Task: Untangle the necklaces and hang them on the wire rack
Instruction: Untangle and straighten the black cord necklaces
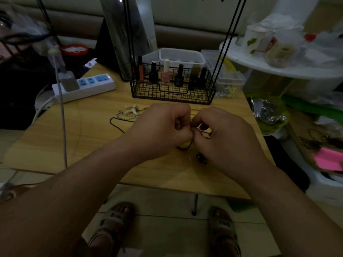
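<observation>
Centrally, two hands (163, 127) (224, 135); one cord (186, 147) between

A thin black cord (187, 147) was pinched between the left hand (163, 127) and right hand (222, 134), drooping in a small loop above a dark bead (201, 157) on the counter (74, 138). Left of them lay a silver chain (124, 115) with a pale starfish pendant (134, 108). The black wire rack (172, 92) stood upright behind.
</observation>
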Available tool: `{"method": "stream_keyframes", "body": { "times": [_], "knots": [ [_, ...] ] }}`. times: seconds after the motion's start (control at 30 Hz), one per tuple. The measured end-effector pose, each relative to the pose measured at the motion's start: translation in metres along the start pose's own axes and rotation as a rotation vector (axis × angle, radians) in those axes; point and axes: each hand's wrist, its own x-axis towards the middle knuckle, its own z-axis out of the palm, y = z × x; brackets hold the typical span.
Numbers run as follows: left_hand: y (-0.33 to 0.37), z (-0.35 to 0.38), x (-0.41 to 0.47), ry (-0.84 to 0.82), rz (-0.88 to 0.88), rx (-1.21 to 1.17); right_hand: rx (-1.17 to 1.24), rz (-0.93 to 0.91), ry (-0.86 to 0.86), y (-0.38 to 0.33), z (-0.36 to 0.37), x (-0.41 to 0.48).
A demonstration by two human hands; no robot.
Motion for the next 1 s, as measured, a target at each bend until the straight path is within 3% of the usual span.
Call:
{"method": "stream_keyframes", "body": {
  "times": [0.13,0.33,0.43,0.73,1.0],
  "knots": [
    [0.001,0.0,0.0,0.011,-0.004,0.032,-0.035,-0.003,0.012,-0.003,0.002,0.002],
    [0.006,-0.004,0.005,0.03,-0.178,-0.291,0.55,0.32,0.126,-0.002,0.0,0.003],
    [0.001,-0.011,0.008,0.077,-0.251,-0.38,0.691,0.436,0.13,0.006,-0.003,0.004],
    [0.006,-0.002,0.006,0.036,-0.182,-0.254,0.346,0.163,0.115,0.0,0.002,0.0],
    [0.002,0.004,0.003,0.006,-0.113,-0.062,0.031,0.061,0.032,0.003,0.006,0.0]
  ]
}}
